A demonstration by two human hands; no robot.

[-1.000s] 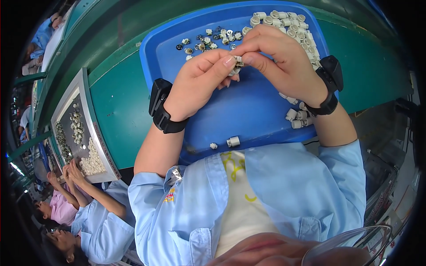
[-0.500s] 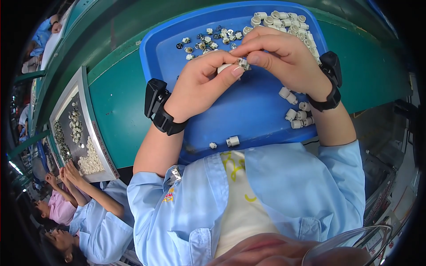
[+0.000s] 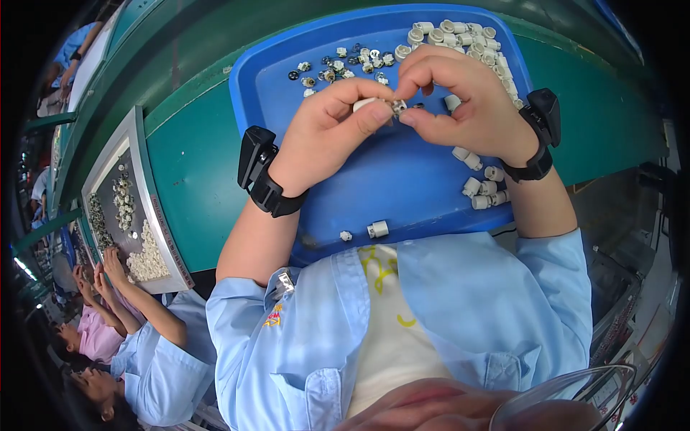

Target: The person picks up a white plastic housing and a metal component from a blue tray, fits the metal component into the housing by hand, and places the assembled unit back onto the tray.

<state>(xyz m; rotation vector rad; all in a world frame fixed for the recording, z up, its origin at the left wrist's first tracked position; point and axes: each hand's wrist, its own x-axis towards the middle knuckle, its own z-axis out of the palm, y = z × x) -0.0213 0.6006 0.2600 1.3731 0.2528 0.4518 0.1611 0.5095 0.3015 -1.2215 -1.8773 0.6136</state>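
Note:
Above the blue tray (image 3: 241, 93) my two hands meet around one small assembly. My left hand (image 3: 313, 140) is closed on a white cylindrical piece (image 3: 364, 104), its thumb and index finger pinching it, so most of it is hidden. At its right end sits a small metal-and-white insert (image 3: 399, 107). The thumb and index fingertips of my right hand (image 3: 478, 108) curl around this insert from both sides. A tiny dark piece shows between those two fingers; I cannot make out what it belongs to. A black device is strapped to each wrist.
White cylinders (image 3: 467, 39) crowd the tray's far right, and a few more (image 3: 489, 188) lie below. Small black-and-white inserts (image 3: 359, 63) are scattered at the far side. One cylinder (image 3: 378, 229) and a small white piece (image 3: 346, 235) lie near my chest. Co-workers sit left, by a metal-framed tray (image 3: 152, 205).
The fingers of my right hand have bent and spread into a rounder pinch, with the thumb lower at the insert. My left hand has barely moved. A co-worker's hands at left have shifted.

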